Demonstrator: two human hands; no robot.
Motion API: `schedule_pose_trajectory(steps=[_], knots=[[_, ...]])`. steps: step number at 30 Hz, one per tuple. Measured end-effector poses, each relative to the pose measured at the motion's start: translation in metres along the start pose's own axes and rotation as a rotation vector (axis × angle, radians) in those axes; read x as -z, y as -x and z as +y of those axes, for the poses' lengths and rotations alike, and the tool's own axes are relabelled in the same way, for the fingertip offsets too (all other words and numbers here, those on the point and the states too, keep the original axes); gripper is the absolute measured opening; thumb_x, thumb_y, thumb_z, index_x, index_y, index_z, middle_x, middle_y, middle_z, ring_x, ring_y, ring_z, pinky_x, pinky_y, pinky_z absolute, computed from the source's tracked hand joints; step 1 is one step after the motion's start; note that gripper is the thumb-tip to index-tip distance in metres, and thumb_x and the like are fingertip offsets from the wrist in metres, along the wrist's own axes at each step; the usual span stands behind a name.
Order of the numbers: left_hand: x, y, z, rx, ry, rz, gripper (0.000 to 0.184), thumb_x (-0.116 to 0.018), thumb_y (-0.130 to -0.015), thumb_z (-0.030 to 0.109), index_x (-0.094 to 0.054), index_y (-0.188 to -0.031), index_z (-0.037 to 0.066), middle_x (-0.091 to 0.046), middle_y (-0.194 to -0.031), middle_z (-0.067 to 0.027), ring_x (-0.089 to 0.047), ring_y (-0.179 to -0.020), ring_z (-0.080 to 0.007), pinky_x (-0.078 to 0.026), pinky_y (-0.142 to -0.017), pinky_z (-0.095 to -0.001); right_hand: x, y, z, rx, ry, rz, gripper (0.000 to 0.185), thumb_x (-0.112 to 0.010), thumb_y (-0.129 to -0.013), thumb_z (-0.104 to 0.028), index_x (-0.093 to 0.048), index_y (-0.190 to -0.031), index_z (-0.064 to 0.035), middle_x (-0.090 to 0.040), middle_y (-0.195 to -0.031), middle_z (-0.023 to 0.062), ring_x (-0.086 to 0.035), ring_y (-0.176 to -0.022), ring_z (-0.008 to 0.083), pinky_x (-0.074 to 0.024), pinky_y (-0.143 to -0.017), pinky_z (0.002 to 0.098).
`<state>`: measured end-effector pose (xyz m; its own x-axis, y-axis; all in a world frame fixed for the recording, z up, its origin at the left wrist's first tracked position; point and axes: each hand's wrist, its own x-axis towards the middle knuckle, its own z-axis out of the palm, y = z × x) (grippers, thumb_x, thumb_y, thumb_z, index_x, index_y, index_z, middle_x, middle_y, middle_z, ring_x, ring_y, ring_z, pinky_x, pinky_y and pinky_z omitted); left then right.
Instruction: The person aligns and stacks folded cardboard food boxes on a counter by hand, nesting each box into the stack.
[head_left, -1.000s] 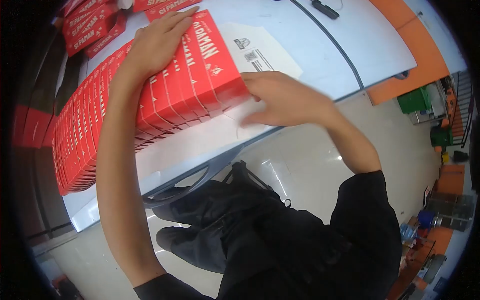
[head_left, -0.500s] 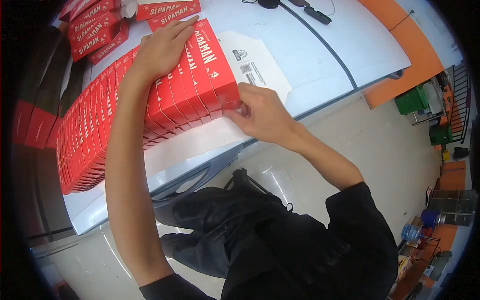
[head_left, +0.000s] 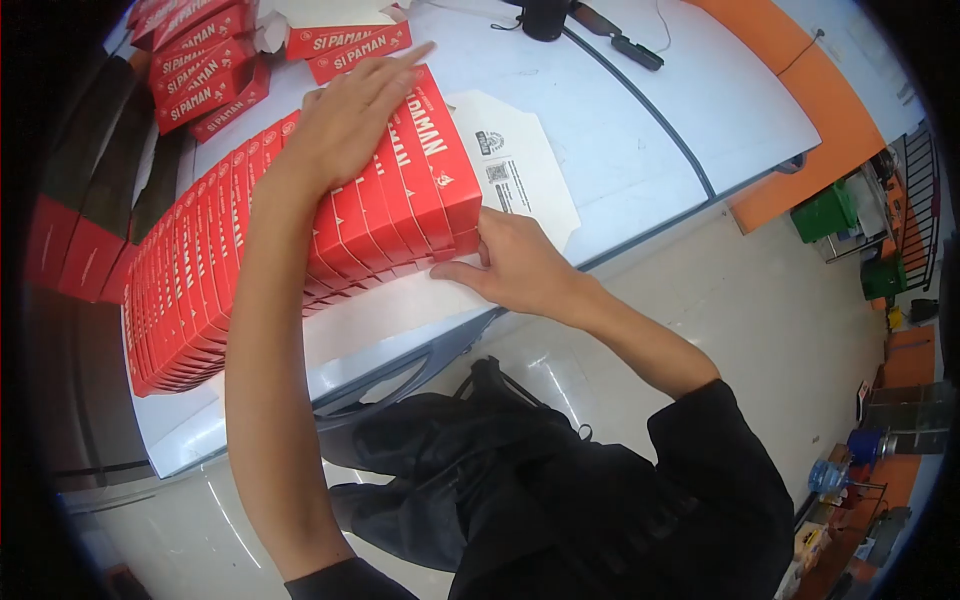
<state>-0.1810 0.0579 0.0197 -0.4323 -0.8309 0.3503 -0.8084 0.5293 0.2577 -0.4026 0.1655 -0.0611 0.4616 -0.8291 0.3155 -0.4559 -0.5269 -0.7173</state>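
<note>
A long row of red SI PAMAN boxes (head_left: 205,255) stands packed side by side along the table. My left hand (head_left: 345,125) lies over the top of the row near its right end, fingers stretched across the printed faces. At that end, my right hand (head_left: 525,265) rests against the last red box (head_left: 450,215). Its thumb is spread out below the box's lower corner, while the other fingers are partly hidden behind the box. A white flat cardboard sheet (head_left: 535,165) with black print shows beside and under the row.
More red boxes (head_left: 205,80) lie stacked at the upper left, with further red boxes (head_left: 350,45) next to them. A black cylindrical object (head_left: 545,18) and a cable (head_left: 650,125) are on the white table (head_left: 720,110). A green crate (head_left: 825,210) stands on the right.
My right thumb has moved off the end box's lower corner and spread outward. The view has shifted, so boxes and table appear slightly lower. My left hand stays on the row.
</note>
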Motion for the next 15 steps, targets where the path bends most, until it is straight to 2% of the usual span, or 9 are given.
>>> schedule_pose_trajectory(steps=[1, 3, 4, 6, 9, 12, 15], knots=[[-0.001, 0.0, -0.001, -0.08, -0.025, 0.017, 0.05, -0.029, -0.109, 0.036, -0.049, -0.154, 0.027, -0.051, -0.157, -0.0081, -0.052, -0.139, -0.0307, -0.035, -0.115, -0.054, -0.002, 0.0, 0.0, 0.006, 0.012, 0.024, 0.047, -0.087, -0.083, -0.025, -0.064, -0.118, -0.0023, -0.067, -0.084, 0.0135, -0.063, -0.067, 0.025, -0.0509, -0.064, 0.0365], [0.0, 0.0, -0.004, -0.145, -0.004, 0.004, 0.049, -0.031, -0.11, 0.038, -0.056, -0.148, 0.02, -0.053, -0.154, -0.0134, -0.051, -0.139, -0.0343, -0.034, -0.118, -0.0472, -0.005, 0.001, -0.001, 0.012, 0.015, 0.066, 0.046, -0.086, -0.084, -0.023, -0.064, -0.119, -0.0023, -0.068, -0.084, 0.0136, -0.062, -0.066, 0.025, -0.0507, -0.063, 0.0371], [0.0, 0.0, -0.005, -0.18, 0.006, -0.005, 0.05, -0.032, -0.111, 0.039, -0.06, -0.145, 0.016, -0.055, -0.152, -0.0161, -0.05, -0.14, -0.0362, -0.034, -0.119, -0.0438, -0.008, 0.004, -0.001, 0.014, 0.008, 0.07, 0.043, -0.083, -0.086, -0.022, -0.064, -0.118, -0.0016, -0.068, -0.089, 0.0165, -0.064, -0.075, 0.0314, -0.0515, -0.069, 0.0407], [0.0, -0.001, -0.003, -0.129, 0.042, -0.016, 0.05, -0.031, -0.111, 0.039, -0.064, -0.135, 0.011, -0.055, -0.151, -0.016, -0.05, -0.14, -0.0365, -0.035, -0.118, -0.0438, -0.011, 0.011, 0.001, 0.015, -0.001, 0.077, 0.036, -0.078, -0.09, -0.02, -0.062, -0.116, -0.0001, -0.068, -0.1, 0.0222, -0.066, -0.092, 0.0441, -0.0532, -0.079, 0.0478], [0.003, -0.003, 0.003, -0.086, 0.11, -0.023, 0.05, -0.031, -0.112, 0.039, -0.065, -0.128, 0.007, -0.06, -0.143, -0.0172, -0.054, -0.133, -0.0361, -0.038, -0.114, -0.0431, -0.015, 0.012, 0.002, 0.079, -0.019, 0.12, 0.028, -0.074, -0.093, -0.017, -0.062, -0.109, 0.0021, -0.066, -0.095, 0.0228, -0.065, -0.088, 0.0453, -0.0515, -0.077, 0.0504], [0.006, -0.003, 0.008, -0.044, 0.209, -0.032, 0.049, -0.031, -0.112, 0.038, -0.064, -0.126, 0.005, -0.064, -0.134, -0.0181, -0.058, -0.125, -0.0358, -0.041, -0.11, -0.0424, -0.019, 0.011, 0.007, 0.091, 0.005, 0.069, 0.024, -0.071, -0.095, -0.013, -0.06, -0.106, 0.0056, -0.065, -0.095, 0.0242, -0.064, -0.089, 0.0457, -0.0514, -0.078, 0.051], [0.004, -0.004, 0.005, -0.062, 0.197, -0.013, 0.049, -0.031, -0.112, 0.039, -0.063, -0.128, 0.004, -0.065, -0.129, -0.0184, -0.06, -0.12, -0.0358, -0.043, -0.108, -0.0418, -0.019, 0.01, 0.009, 0.078, 0.036, 0.016, 0.032, -0.069, -0.097, -0.011, -0.06, -0.127, -0.0013, -0.068, -0.108, 0.0221, -0.066, -0.095, 0.0434, -0.054, -0.083, 0.0466]])
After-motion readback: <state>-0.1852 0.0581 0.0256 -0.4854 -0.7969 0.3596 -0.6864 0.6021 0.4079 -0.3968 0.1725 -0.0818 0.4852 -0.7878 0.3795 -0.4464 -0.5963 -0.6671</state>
